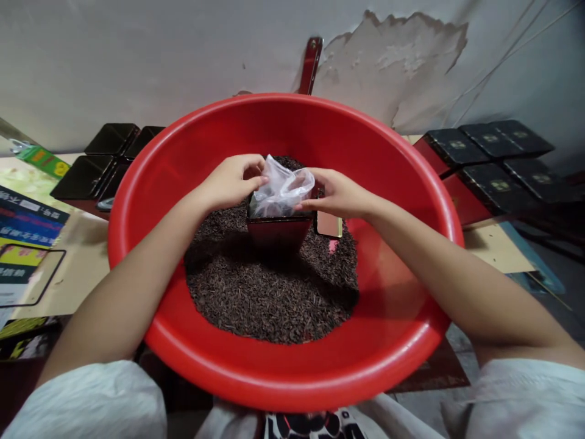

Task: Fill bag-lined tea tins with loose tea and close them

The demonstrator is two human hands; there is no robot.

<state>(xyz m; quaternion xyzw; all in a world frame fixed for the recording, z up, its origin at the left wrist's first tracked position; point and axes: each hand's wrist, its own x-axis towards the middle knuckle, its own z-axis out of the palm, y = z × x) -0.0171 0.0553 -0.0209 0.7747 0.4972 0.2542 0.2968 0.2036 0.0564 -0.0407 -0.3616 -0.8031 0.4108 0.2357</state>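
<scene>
A wide red basin (402,286) offers bare wall at front and right as two forearms reach over its rim. Dark loose leaves (274,299) cover its middle, and black-topped boxes (500,186) flank it. The left hand (235,181) and right hand (336,192) touch, perhaps pinch, it cannot be told, a clear bag (284,189) bunched in the mouth of a tin (281,233) amid the leaves, beside a gold-coloured lid (329,224).

I see two hands (234,181), one bag (281,189), one basin (388,262), one tin (280,234) inside; four tins (85,175) toward the tabletop's (85,244) back left corner, five tins (498,186) back right.
</scene>
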